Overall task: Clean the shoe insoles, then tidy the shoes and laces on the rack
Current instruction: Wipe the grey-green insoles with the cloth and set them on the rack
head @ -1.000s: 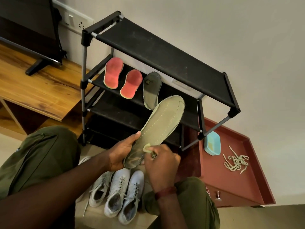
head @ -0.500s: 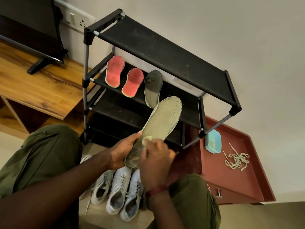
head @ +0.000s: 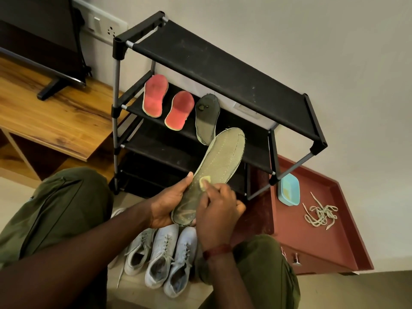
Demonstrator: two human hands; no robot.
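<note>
My left hand [head: 167, 204] grips the heel end of an olive-green insole [head: 218, 161], its toe pointing up towards the black shoe rack [head: 223, 70]. My right hand [head: 218, 210] pinches a small yellow sponge [head: 204, 181] and presses it on the insole's middle. Two red insoles [head: 155, 95] [head: 179, 110] and a dark grey insole [head: 207, 117] lean on the rack's second shelf. Several white shoes [head: 162, 255] stand on the floor below my hands. A tangle of beige laces [head: 320, 214] lies on the red tray [head: 312, 241].
A light blue dish [head: 288, 191] sits on the red tray beside the rack's right leg. A wooden table [head: 51, 121] with a black TV stand [head: 53, 85] is at the left. My knees in green trousers flank the shoes. The wall is behind the rack.
My right hand has slid the sponge up the insole from the heel end to the middle. The insole's toe has dipped slightly lower; my left hand keeps its grip.
</note>
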